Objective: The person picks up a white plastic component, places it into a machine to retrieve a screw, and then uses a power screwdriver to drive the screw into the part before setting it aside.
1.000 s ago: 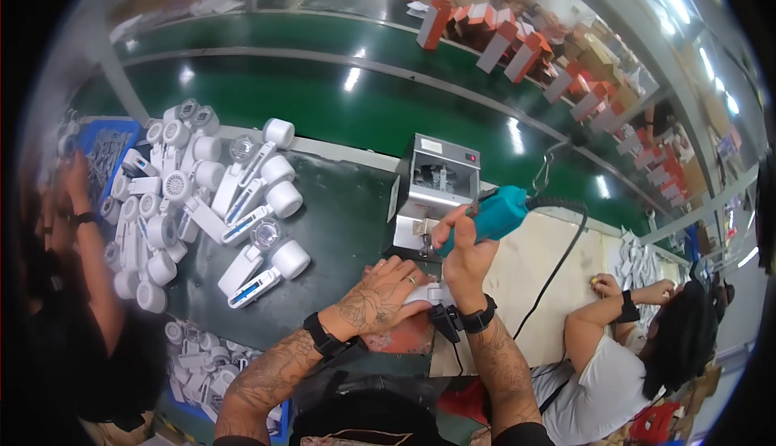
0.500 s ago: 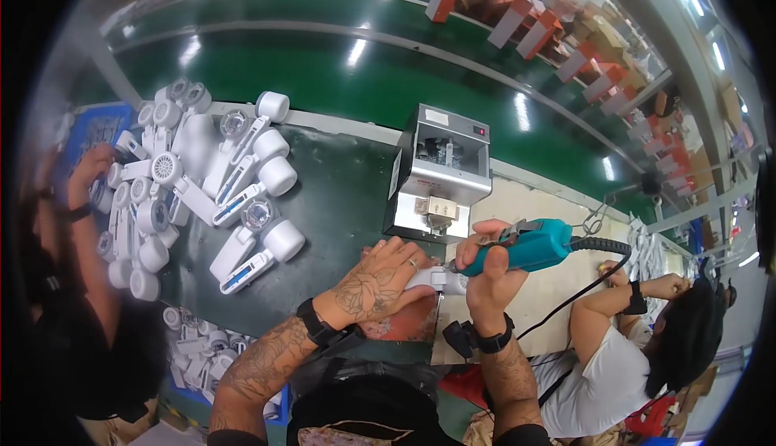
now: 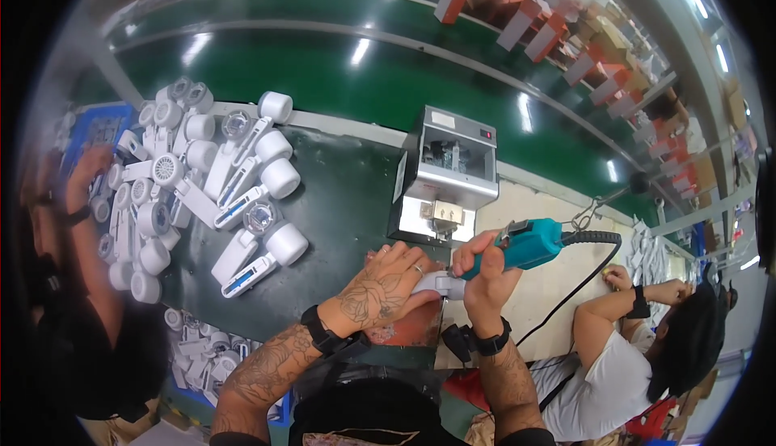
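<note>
My left hand (image 3: pixel 388 288) lies over a white plastic fan part (image 3: pixel 440 284) near the table's front edge, its fingers curled down and pressing on it. Much of that part is hidden under the hand. My right hand (image 3: pixel 489 280) is wrapped round a teal electric screwdriver (image 3: pixel 529 246), held slanting just above the right end of the part. Fingers cover the tool's tip, so I cannot tell whether it touches. Left of my hands, several white handheld fans (image 3: pixel 259 264) with round heads lie in a heap.
A grey metal screw feeder (image 3: pixel 449 163) stands beyond my hands. The screwdriver's black cord (image 3: pixel 586 292) loops over the pale board (image 3: pixel 541 300). People sit at both sides, the left one reaching to a blue tray (image 3: pixel 101 127). More white parts (image 3: pixel 206 353) lie below the table's left edge.
The screwdriver has tilted and drawn slightly back, and its tip has gone from sight behind my fingers. My left hand stays on the white part. The view has shifted a little.
</note>
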A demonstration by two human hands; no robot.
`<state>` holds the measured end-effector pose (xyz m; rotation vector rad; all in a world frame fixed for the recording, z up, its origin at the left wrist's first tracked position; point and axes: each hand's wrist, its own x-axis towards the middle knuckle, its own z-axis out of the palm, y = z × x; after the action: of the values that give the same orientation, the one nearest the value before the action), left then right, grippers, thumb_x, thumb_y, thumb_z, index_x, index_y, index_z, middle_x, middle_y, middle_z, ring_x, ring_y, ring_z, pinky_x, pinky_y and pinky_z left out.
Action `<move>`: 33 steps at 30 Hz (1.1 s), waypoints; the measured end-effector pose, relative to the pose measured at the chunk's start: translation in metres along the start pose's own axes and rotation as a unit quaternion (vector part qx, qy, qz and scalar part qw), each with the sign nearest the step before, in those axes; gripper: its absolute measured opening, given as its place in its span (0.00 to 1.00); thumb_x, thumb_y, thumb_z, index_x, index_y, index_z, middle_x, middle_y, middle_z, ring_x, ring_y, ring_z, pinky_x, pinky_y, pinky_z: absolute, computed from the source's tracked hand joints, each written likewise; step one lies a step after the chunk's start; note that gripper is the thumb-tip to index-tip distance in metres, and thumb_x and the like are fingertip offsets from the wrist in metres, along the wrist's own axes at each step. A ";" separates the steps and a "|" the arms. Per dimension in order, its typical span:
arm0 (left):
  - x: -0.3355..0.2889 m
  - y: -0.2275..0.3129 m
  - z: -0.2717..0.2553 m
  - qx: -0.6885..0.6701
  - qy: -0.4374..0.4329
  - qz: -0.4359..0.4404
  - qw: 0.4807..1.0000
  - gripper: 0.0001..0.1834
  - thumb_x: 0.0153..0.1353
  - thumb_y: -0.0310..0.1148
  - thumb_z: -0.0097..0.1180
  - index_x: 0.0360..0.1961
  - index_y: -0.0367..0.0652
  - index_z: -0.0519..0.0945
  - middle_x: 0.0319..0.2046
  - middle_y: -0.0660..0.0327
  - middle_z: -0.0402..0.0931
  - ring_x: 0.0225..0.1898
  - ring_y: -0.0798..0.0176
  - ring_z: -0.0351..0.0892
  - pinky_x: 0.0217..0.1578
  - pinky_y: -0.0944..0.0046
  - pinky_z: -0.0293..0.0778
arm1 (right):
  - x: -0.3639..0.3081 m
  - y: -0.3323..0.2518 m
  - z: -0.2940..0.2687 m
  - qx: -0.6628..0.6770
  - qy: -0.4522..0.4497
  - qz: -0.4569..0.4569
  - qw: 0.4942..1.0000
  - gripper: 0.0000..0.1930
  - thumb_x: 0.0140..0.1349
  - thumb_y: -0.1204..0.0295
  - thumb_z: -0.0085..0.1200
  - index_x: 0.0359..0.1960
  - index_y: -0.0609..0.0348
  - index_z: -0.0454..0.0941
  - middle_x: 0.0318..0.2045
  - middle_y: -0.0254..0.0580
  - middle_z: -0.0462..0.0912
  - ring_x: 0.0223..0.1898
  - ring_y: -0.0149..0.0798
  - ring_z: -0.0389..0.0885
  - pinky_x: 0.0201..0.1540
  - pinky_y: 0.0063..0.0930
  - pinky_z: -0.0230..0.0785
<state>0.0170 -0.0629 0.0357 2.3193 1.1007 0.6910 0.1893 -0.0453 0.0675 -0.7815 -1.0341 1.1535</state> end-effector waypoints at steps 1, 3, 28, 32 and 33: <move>0.002 0.004 -0.001 0.004 0.000 0.002 1.000 0.22 0.65 0.47 0.56 0.52 0.42 0.76 0.46 0.55 0.72 0.48 0.50 0.69 0.52 0.51 0.66 | 0.000 -0.002 -0.002 -0.004 0.000 -0.001 1.000 0.23 0.64 0.53 0.61 0.36 0.63 0.70 0.22 0.38 0.70 0.22 0.33 0.70 0.25 0.29 0.67; -0.001 0.000 0.001 0.000 0.011 0.005 1.000 0.22 0.65 0.47 0.56 0.52 0.42 0.76 0.46 0.55 0.72 0.48 0.50 0.69 0.52 0.51 0.66 | 0.003 -0.008 0.010 -0.029 -0.005 -0.007 1.000 0.23 0.64 0.53 0.61 0.37 0.64 0.71 0.22 0.38 0.70 0.22 0.32 0.70 0.26 0.29 0.67; 0.000 0.004 -0.005 -0.036 0.005 -0.013 0.999 0.22 0.63 0.45 0.59 0.55 0.48 0.77 0.43 0.59 0.70 0.48 0.54 0.69 0.50 0.53 0.69 | -0.020 -0.036 0.002 -0.036 -0.027 -0.050 0.998 0.28 0.62 0.48 0.62 0.42 0.66 0.72 0.20 0.39 0.72 0.22 0.34 0.73 0.27 0.28 0.67; -0.001 0.002 -0.003 -0.046 0.004 -0.018 0.999 0.22 0.63 0.45 0.59 0.55 0.49 0.77 0.43 0.60 0.70 0.48 0.54 0.69 0.50 0.54 0.68 | -0.023 -0.026 0.000 -0.053 -0.015 -0.019 0.998 0.28 0.62 0.48 0.62 0.42 0.66 0.72 0.20 0.38 0.73 0.22 0.34 0.73 0.28 0.29 0.67; 0.000 0.002 -0.004 -0.044 0.004 -0.022 0.999 0.22 0.63 0.45 0.59 0.55 0.49 0.77 0.43 0.59 0.70 0.47 0.54 0.69 0.50 0.54 0.68 | -0.022 -0.026 0.001 -0.050 -0.014 -0.023 0.998 0.28 0.62 0.48 0.62 0.42 0.65 0.72 0.20 0.38 0.73 0.22 0.34 0.73 0.28 0.29 0.67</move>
<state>0.0160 -0.0633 0.0402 2.2134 1.0982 0.7176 0.1960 -0.0733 0.0858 -0.8187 -1.1341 1.0833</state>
